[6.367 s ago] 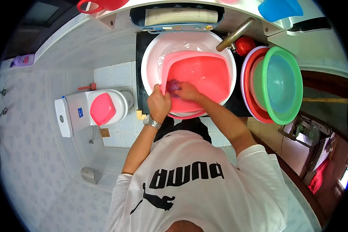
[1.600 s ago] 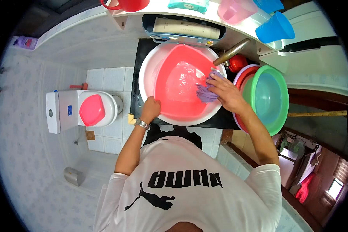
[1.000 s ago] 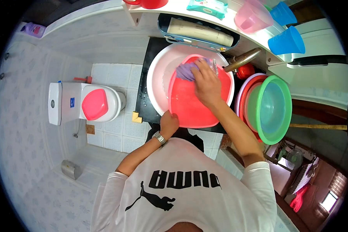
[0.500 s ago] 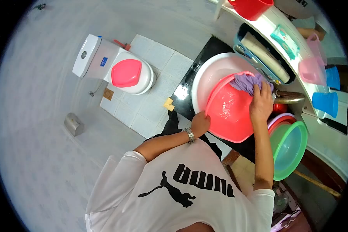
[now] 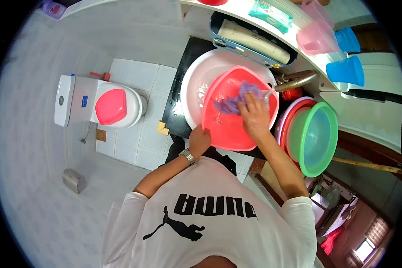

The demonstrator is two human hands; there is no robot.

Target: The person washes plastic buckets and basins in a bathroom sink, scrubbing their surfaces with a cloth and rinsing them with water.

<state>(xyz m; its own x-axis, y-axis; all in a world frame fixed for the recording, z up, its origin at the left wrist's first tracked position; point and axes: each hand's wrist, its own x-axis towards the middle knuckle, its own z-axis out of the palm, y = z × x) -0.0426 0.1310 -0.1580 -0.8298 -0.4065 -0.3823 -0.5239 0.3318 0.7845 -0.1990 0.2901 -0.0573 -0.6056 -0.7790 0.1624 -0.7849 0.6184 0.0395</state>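
Observation:
A red-pink plastic basin (image 5: 230,131) rests tilted over the white washbasin (image 5: 190,85). My left hand (image 5: 199,139), a metal watch on its wrist, is closed on the basin's near left rim. Inside the basin, my right hand (image 5: 256,117) presses a crumpled purple cloth (image 5: 231,104) against the wet inner surface. Its fingers are bent over the cloth. Just right of that hand is the metal tap (image 5: 297,81), with what looks like a stream of water falling from its spout.
Nested basins, the outermost a green basin (image 5: 332,138), stand at the right. Above the sink, a white shelf (image 5: 295,42) carries blue cups (image 5: 346,71), a pink cup (image 5: 315,38) and a wipes pack (image 5: 271,15). A toilet (image 5: 136,107) with a pink lid is at the left.
My right hand has moved the purple cloth from the basin's far right rim down into its inside. The left hand keeps its hold on the rim. The whole view has shifted and turned.

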